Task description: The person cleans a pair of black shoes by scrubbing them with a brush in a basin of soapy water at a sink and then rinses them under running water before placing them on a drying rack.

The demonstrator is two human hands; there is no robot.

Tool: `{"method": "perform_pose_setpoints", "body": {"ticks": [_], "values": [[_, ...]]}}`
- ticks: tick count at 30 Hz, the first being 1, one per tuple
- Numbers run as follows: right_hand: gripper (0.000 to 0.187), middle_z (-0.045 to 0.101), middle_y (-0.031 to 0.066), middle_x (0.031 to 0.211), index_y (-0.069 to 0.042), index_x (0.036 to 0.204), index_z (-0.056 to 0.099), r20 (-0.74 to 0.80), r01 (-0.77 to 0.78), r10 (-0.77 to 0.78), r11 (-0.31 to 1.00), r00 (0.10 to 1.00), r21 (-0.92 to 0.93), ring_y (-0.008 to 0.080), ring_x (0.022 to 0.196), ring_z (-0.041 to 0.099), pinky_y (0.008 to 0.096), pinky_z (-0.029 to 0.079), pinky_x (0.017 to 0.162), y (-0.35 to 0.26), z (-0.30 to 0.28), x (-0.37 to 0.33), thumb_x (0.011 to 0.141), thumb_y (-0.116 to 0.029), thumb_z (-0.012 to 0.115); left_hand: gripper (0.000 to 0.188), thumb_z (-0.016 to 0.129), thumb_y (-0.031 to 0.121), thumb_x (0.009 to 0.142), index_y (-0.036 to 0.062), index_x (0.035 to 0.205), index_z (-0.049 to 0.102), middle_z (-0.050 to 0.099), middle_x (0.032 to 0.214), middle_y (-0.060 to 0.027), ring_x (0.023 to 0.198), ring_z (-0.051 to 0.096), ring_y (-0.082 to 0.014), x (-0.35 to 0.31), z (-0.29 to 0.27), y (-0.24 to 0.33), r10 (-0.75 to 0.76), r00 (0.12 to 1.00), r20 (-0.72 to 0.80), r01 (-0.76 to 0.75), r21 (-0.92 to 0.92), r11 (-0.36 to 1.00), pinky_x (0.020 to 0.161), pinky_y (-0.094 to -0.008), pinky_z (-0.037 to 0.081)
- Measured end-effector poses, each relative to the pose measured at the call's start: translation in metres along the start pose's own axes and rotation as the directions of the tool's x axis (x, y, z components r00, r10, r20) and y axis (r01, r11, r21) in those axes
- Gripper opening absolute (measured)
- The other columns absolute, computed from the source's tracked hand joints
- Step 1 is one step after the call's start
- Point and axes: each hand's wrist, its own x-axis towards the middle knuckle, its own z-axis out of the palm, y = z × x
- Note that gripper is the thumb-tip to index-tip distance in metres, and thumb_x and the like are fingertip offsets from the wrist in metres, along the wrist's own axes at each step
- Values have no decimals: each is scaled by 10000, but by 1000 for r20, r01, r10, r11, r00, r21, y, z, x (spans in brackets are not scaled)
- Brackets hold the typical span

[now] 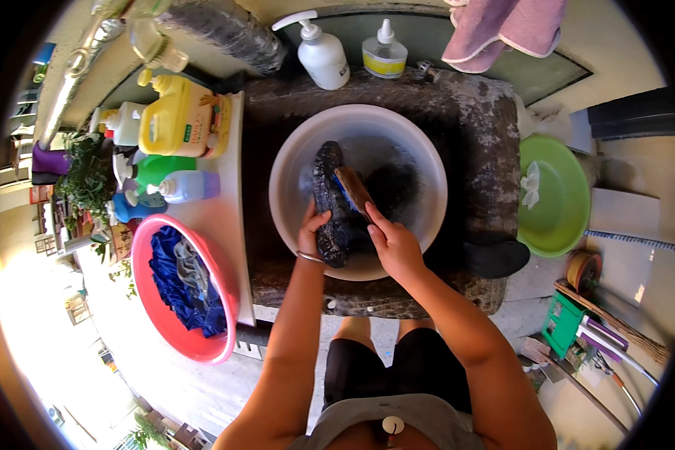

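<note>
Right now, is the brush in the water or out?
Out: the brush in the right hand shows clearly above the greyish water, its blue bristles facing the dark shoe-like item.

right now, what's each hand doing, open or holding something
Left hand: holding the dark shoe, thumb over its edge.
Right hand: closed on the wooden brush.

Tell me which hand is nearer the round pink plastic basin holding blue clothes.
Left. The left hand is right of the pink basin, across a gap; the right hand is farther right.

plastic basin [435, 191] is looking smooth, wooden brush [355, 193] is showing brown grain-like matt, black shoe [325, 180] is appearing rough, possibly rubbery
</note>
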Motion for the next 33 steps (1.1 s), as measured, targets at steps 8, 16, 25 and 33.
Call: {"method": "perform_pose_setpoints", "body": {"ticks": [8,16,25,33], "values": [[337,608,85,866,-16,1045,522,-334,-179,246,959,910,218,193,711,578,335,469,629,73,-132,23,832,-244,651,915,813,217,566,-16,1348,400,567,1119,-217,1020,553,-356,25,26,28,505,834,221,-276,960,37,926,-397,437],[347,647,95,1036,13,1183,570,-386,-227,374,899,843,375,149,915,578,278,441,815,160,-221,97,878,-145,617,969,789,264,601,74,1419,306,505,1189,-191,1066,514,-357,57,31,39,293,937,188,-66,923,-380,897,-433,438],[399,550,189,1108,-39,1203,558,-632,-286,-97,832,769,-476,323,973,554,393,446,832,147,-199,101,811,-77,617,991,723,227,698,81,1469,118,347,1345,-204,1196,389,-361,83,9,-28,350,903,249,4,810,-587,989,-480,310],[69,626,112,711,-49,875,603,-338,192,-219,975,916,-112,282,628,638,368,481,536,50,-70,66,810,-73,605,942,654,195,751,68,1472,61,339,1366,-232,1195,426,-371,111,-15,-40,344,933,107,114,817,-565,963,-481,361]]}}
